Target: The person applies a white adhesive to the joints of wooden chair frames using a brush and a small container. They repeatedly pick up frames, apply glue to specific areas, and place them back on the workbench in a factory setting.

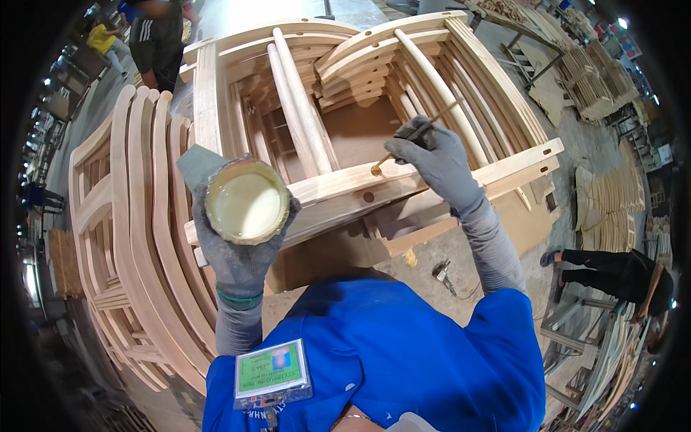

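Blue-shirted wearer nearest. The gloved left hand [245, 266] curls round a tub [248, 240] of pale liquid [237, 205]; the gloved right hand [440, 157] pinches a thin stick [446, 111], tip at the front rail [338, 182] of stacked wooden frames [500, 86]. Beyond, someone in dark clothing [157, 43].

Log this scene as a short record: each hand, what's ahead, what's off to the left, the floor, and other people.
Left hand: gloved, holding a cup of pale liquid; a flat grey piece juts out beside it
Right hand: gloved, pinching a thin stick, its tip at a wooden rail
Ahead: stacked wooden frames
Left side: curved wooden pieces, close together
Floor: corded tool
People: include one in yellow, upper left; one in dark clothes, right
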A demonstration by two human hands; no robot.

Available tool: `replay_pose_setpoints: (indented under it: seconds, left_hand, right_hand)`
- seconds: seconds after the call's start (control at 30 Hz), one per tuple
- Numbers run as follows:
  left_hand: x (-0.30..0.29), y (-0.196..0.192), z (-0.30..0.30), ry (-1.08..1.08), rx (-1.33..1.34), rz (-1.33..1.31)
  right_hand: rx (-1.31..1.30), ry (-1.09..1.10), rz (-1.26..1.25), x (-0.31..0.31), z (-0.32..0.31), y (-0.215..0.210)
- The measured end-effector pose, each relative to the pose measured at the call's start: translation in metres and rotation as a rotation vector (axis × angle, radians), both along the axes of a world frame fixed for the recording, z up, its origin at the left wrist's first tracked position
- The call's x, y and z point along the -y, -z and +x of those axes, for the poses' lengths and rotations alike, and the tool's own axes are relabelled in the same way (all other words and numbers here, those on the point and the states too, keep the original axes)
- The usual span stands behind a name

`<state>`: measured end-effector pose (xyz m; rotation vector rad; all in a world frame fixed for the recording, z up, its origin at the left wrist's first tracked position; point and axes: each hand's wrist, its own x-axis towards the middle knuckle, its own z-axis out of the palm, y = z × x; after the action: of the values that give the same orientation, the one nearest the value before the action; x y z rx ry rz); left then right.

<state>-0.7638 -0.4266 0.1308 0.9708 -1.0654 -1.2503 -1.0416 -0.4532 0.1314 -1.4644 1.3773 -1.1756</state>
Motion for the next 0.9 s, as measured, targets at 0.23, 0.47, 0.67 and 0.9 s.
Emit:
replay_pose_setpoints:
  seconds: [0.23, 0.47, 0.67, 0.9]
  left_hand:
    - [0.004, -0.008, -0.014, 0.254, -0.821, 0.312]
    - [0.009, -0.001, -0.021, 0.308, -0.877, 0.374]
    - [0.013, -0.006, -0.021, 0.401, -0.919, 0.381]
    - [0.033, -0.009, -0.03, 0.374, -0.941, 0.439]
  right_hand:
    - [0.325, -0.009, -0.046, -0.039, 0.021, -0.064]
    - [0.233, -0.191, -0.064, -0.04, 0.048, -0.076]
    - [0.523, -0.236, 0.045, -0.022, 0.046, -0.068]
    - [0.885, -0.337, 0.452, 0.032, 0.031, -0.038]
